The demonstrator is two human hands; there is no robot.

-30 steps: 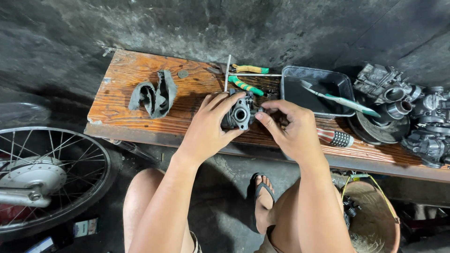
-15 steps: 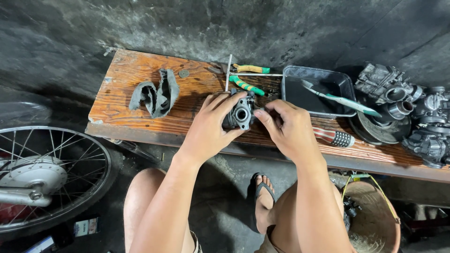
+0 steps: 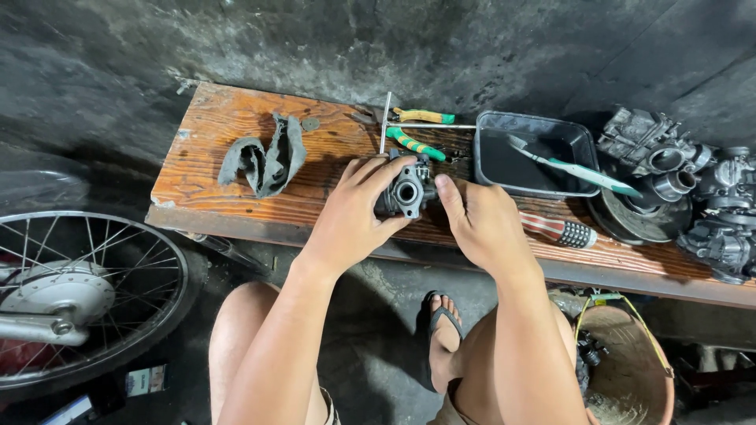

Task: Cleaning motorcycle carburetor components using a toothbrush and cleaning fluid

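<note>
Fig.: L hand (image 3: 350,216) grips carburetor body (image 3: 407,189) over wooden bench (image 3: 236,169); R hand (image 3: 482,220) grips its far side. Risk: small parts dropping off bench edge if body tilts.

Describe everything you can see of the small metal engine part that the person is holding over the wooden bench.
The engine part looks like a small carburettor body of dull grey cast metal, grimy and dark in places. A round bore with a pale rim faces the camera, and small fittings stick out at its upper right. It sits at the bench's front middle. The left hand wraps its left side, fingers over the top; the right hand touches its right side with the thumb. Its underside is hidden.
</note>
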